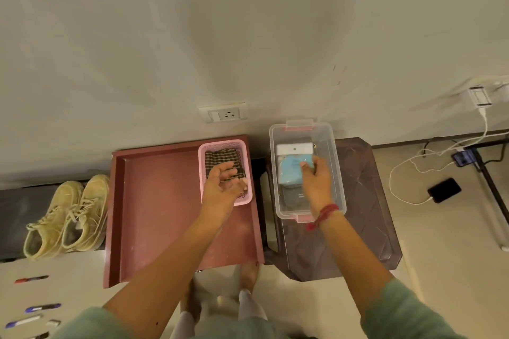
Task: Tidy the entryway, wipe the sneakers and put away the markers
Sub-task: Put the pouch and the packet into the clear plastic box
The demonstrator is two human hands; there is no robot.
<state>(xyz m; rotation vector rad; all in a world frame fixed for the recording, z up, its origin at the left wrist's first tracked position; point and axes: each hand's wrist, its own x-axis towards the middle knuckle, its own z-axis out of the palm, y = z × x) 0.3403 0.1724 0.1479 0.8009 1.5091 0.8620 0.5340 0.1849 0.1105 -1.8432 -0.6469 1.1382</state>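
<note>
- Down by the feet, the markers lie scattered on the floor at lower left, well apart from any container and not yet put away.
- Just beyond them, the sneakers stand side by side on a dark mat, touching the left edge of the red tray; they look dusty and unwiped.
- Over the tray's far right corner, the left hand hovers above the pink basket with its fingers loosely curled and nothing between them; a checked cloth lies folded in the basket beneath it.
- To the right, the right hand reaches into the clear box on the dark stool and grips a blue packet, thumb on top. I cannot tell what the packet holds.
- Farthest off, a wall socket sits above the basket, and a phone charges on the floor at right.
- My reading: the step is gathering wiping supplies for the sneakers.
- Next, the packet must come straight up clear of the box wall, or the left fingers must close on the cloth, before either is carried left to the shoes.
</note>
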